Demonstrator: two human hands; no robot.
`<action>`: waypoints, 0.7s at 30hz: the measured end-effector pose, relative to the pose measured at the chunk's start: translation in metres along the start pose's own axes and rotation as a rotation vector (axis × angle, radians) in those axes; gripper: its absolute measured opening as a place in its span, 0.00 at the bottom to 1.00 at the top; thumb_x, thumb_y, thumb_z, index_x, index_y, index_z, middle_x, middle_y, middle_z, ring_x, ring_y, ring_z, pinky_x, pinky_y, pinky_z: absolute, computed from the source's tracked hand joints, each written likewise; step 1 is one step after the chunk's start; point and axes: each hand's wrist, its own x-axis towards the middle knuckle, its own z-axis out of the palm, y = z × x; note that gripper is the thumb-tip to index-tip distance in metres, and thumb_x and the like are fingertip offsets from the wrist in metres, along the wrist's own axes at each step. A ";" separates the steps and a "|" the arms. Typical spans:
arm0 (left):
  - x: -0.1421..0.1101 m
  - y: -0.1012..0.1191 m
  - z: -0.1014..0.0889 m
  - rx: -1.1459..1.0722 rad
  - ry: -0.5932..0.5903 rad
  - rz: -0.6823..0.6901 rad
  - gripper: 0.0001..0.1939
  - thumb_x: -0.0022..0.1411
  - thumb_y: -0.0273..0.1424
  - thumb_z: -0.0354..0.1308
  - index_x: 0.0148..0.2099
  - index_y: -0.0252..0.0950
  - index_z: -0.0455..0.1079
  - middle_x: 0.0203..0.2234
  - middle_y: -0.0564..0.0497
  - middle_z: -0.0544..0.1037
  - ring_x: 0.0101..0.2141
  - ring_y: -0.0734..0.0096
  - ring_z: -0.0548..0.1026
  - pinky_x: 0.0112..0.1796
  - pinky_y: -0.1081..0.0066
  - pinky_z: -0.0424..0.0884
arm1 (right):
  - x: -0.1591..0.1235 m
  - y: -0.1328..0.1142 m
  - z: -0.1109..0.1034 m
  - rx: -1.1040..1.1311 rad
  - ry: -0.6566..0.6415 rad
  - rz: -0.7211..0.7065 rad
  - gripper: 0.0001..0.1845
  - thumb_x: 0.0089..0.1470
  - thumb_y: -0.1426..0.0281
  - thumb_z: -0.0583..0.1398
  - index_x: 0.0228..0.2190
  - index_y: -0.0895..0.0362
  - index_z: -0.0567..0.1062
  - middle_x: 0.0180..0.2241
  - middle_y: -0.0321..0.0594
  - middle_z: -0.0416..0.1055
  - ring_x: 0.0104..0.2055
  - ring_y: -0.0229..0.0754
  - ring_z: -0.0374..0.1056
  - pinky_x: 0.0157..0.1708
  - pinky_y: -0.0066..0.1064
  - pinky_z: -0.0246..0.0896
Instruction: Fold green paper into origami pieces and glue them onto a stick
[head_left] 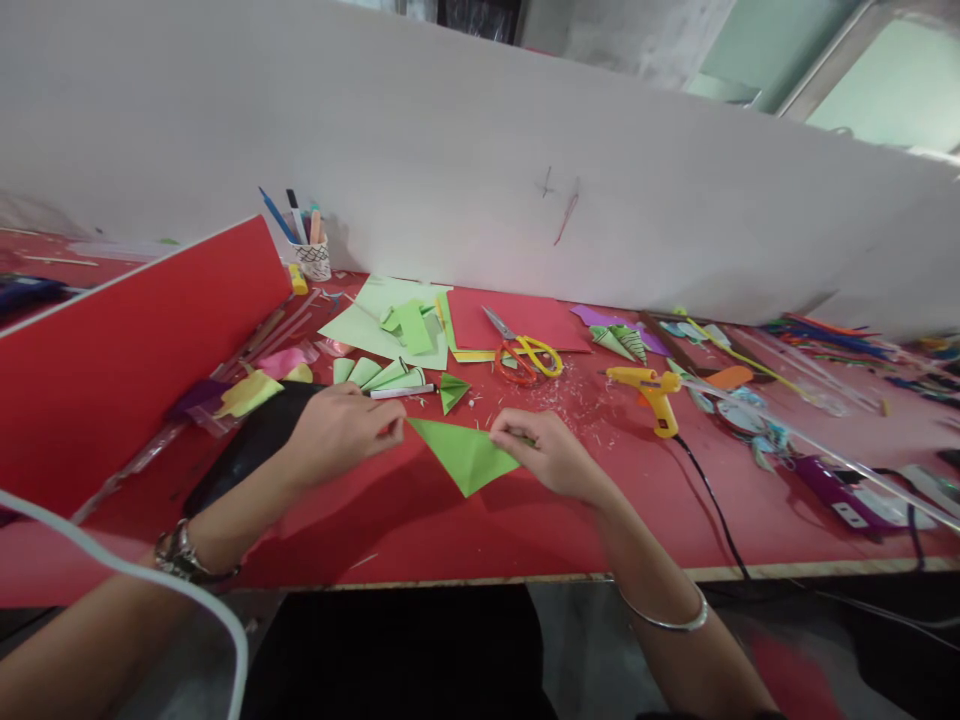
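A bright green folded paper triangle (466, 458) is held above the red table, its point facing my body. My left hand (341, 428) pinches at its left corner. Closer to the other end, my right hand (546, 450) grips the paper between thumb and fingers, hiding the right corner. Just beyond the triangle lie a small folded green paper piece (452, 392) and a white marker (403, 391). Several pale green paper cones (379, 374) rest past my left hand. Scissors (529, 358) with red and yellow handles lie on the paper stack's front edge.
A yellow glue gun (646, 392) with a black cord lies at right, near a purple box (851, 495). Red sheets (510, 318) and a pen cup (311, 258) stand along the white partition (420, 150). A red board (142, 350) leans at left.
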 end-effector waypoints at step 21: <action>0.033 0.043 0.042 -1.036 -0.123 -0.571 0.17 0.59 0.39 0.43 0.27 0.33 0.63 0.21 0.54 0.67 0.24 0.75 0.65 0.26 0.75 0.63 | 0.044 0.009 0.033 -0.382 0.242 0.029 0.07 0.46 0.70 0.51 0.21 0.56 0.66 0.17 0.31 0.60 0.20 0.32 0.52 0.22 0.24 0.44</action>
